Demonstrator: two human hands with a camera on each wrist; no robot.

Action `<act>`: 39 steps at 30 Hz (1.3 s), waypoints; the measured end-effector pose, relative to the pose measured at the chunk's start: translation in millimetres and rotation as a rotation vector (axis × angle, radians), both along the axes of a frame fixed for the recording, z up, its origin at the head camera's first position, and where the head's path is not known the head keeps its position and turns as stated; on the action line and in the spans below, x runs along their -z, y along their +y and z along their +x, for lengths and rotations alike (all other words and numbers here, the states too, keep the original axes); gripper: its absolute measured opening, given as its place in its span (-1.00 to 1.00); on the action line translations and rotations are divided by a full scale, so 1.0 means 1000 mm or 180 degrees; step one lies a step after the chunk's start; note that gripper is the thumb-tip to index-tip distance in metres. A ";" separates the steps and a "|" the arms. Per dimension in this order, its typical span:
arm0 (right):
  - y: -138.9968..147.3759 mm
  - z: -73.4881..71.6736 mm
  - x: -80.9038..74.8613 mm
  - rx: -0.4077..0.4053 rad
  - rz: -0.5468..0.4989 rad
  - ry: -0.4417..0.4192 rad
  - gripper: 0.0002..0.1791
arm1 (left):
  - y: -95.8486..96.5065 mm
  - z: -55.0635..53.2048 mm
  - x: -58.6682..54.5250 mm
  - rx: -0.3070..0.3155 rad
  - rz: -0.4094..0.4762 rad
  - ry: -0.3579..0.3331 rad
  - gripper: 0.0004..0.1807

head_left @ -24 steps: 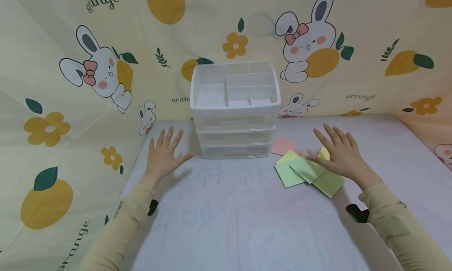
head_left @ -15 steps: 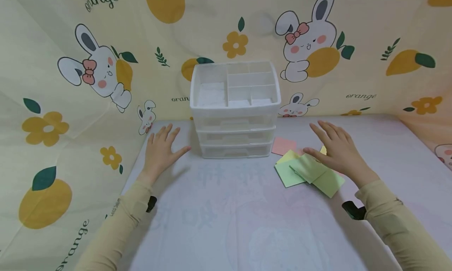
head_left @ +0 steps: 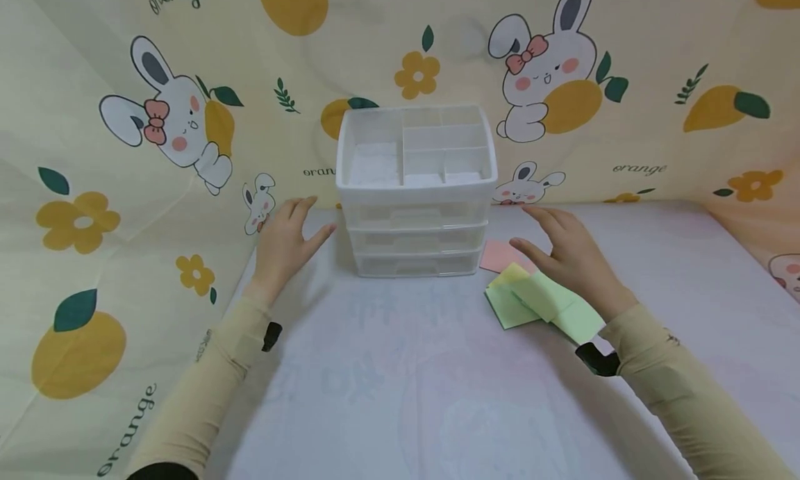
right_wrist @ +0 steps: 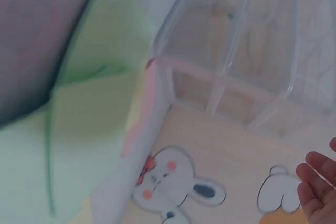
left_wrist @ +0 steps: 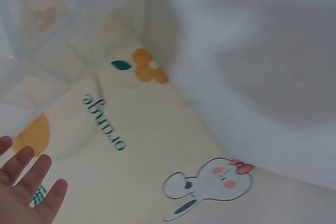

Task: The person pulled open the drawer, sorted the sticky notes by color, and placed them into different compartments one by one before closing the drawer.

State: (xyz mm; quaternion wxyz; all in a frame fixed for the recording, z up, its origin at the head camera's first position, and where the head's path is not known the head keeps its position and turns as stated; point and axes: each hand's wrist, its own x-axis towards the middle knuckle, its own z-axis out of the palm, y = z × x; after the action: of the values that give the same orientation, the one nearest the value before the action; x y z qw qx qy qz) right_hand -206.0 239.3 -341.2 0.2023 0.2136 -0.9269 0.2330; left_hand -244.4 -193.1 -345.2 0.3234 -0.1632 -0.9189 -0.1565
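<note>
A white plastic drawer organizer [head_left: 415, 196] stands against the back wall, with a divided top tray and three closed, see-through drawers. To its left hovers my left hand [head_left: 282, 247], fingers extended and thumb apart, holding nothing. On the other side my right hand [head_left: 578, 261] reaches over the sticky notes, its fingers stretched toward the organizer and not touching it. Green sticky notes [head_left: 515, 306] lie fanned on the table, with a yellow note [head_left: 511, 274] and a pink note [head_left: 498, 255] behind them. The right hand and forearm hide part of the pile.
A pale cloth covers the table [head_left: 387, 369]. Printed fabric [head_left: 375, 42] with rabbits and oranges hangs behind and at both sides. The fabric at the left [head_left: 144, 258] runs close beside my left arm.
Both hands have moved forward. The right hand has also swung left toward the organizer, and the fingers of both hands are less spread. Organizer and notes stay in place.
</note>
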 end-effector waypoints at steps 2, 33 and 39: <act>-0.008 -0.002 -0.001 -0.0051 -0.0124 0.0002 -0.34 | 0.003 -0.002 -0.008 -0.0018 0.0111 -0.0100 -0.34; -0.144 -0.034 0.021 -0.0875 -0.3404 -0.2536 -0.53 | 0.049 -0.030 -0.047 0.0383 0.1497 -0.1215 -0.21; -0.153 -0.031 0.022 -0.1062 -0.4232 -0.2784 -0.61 | 0.046 -0.033 -0.045 0.0365 0.1680 -0.1395 -0.20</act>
State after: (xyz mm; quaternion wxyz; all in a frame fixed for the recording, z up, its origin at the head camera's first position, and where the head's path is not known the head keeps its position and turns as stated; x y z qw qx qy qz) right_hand -237.1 86.6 -363.4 -0.1309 0.0738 -0.5459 0.8243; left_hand -277.4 -146.9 -300.0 0.1401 -0.0879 -0.8836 -0.4380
